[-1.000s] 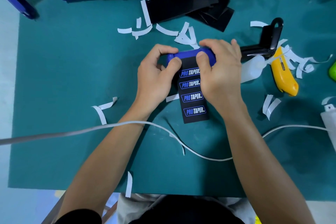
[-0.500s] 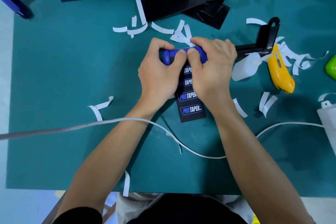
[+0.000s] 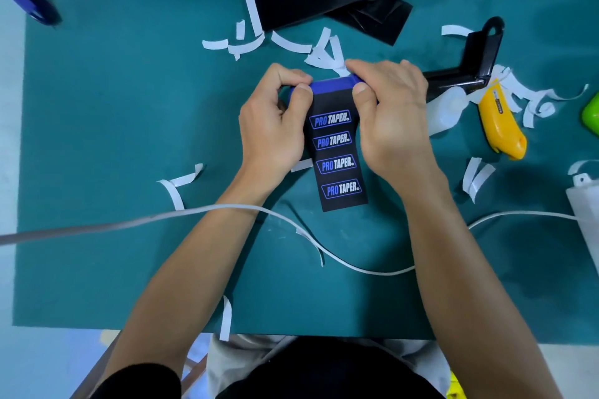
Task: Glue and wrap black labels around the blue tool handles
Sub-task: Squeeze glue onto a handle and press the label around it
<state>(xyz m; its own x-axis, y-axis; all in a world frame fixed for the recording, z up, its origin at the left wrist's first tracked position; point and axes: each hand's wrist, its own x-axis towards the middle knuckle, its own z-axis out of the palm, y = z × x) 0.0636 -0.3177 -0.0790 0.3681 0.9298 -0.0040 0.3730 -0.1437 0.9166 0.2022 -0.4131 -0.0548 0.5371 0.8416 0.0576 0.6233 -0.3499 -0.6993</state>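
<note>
The blue handle [image 3: 330, 87] lies crosswise near the bench [image 3: 97, 139] middle, the black label [image 3: 338, 155] trailing from it toward the near edge. Left hand [image 3: 272, 126] and right hand [image 3: 392, 113] each grip a handle end. Their thumbs have slid apart to the label's corners, so its glued edge seems seated, wrapping ahead.

One wide-angle view, from a camera worn on the person's head, faces forward and steeply down onto a teal mat [image 3: 97, 139] lying on a pale table [image 3: 8, 107]. It sits close: both forearms rise from the bottom of the frame, and the left hand [image 3: 272, 120] and right hand [image 3: 389, 116] meet on a blue handle [image 3: 330, 86] just above the middle. The mat's near edge and left edge show, with its near left corner low at the left; the far and right edges fall outside the frame
</note>
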